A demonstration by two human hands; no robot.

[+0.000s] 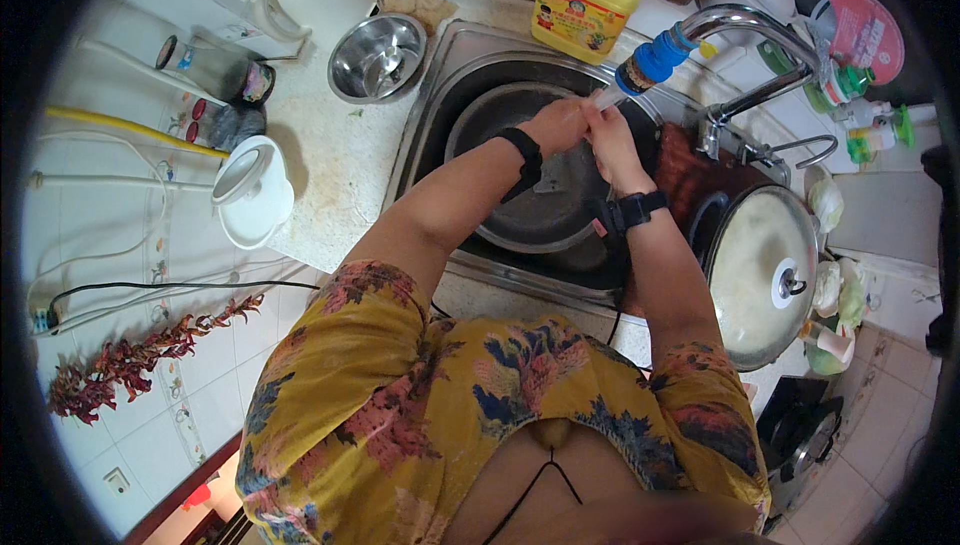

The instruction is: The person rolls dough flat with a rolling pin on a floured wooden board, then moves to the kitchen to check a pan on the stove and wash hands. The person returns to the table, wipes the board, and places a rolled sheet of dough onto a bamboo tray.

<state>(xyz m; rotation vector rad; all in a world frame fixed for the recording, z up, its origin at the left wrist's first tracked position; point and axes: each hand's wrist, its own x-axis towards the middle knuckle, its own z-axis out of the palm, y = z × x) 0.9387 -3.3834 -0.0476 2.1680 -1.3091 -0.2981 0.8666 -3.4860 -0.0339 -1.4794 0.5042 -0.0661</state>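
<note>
Both my hands meet at the outlet of the faucet, over the sink. My left hand [559,126] comes from the left, its fingers bent and touching my right hand [609,141] just below the blue filter nozzle [654,62]. Water appears to run from the nozzle onto the fingers. Whether anything small lies between the hands cannot be made out. Under them a large dark round pan [517,203] sits in the black inner part of the stainless-steel sink [420,121]. Each wrist wears a black band.
A steel bowl [352,64] and a white plastic container [274,203] stand on the left counter. A yellow jug [581,4] is behind the sink. The chrome faucet [772,19] arches in from the right, above a large pot with a glass lid [750,282].
</note>
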